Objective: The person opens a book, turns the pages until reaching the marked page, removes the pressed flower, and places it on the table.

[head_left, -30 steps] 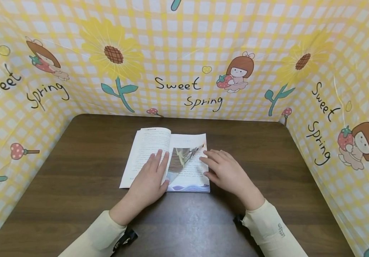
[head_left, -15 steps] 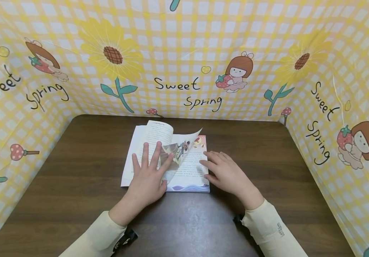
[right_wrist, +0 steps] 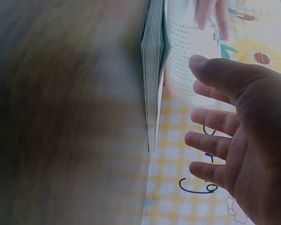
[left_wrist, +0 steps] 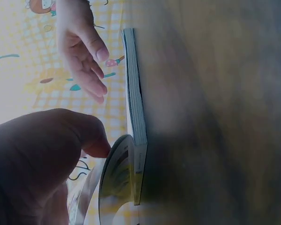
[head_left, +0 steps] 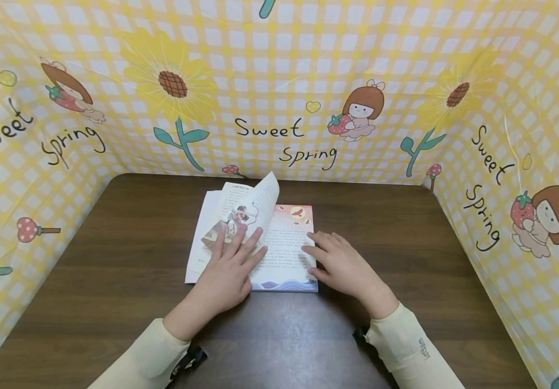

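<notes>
An open book [head_left: 286, 248] lies on the dark wooden table. One leaf [head_left: 265, 194], printed with an archer picture, stands curled up over the left side with its upper corner raised. My left hand [head_left: 226, 273] rests on the left pages with fingers extended, overlapping the lower part of that leaf. In the left wrist view its thumb [left_wrist: 96, 140] is right at a curved page. By the book's right edge is my right hand [head_left: 347, 265], fingers slightly bent and apart. The right wrist view shows nothing between its fingers [right_wrist: 215, 119], which are above the book's page block [right_wrist: 152, 70].
The wooden table [head_left: 124, 254] reaches to yellow checked cloth [head_left: 279, 70] that stands up along the back and both sides. A black strap [head_left: 189, 362] is around the left sleeve, and another dark band [head_left: 360, 333] shows at the right cuff.
The illustrated leaf has turned from the right side over to the left, uncovering a page with a pink top. My left fingers spread and shifted on the pages; the right hand has stayed nearly still.
</notes>
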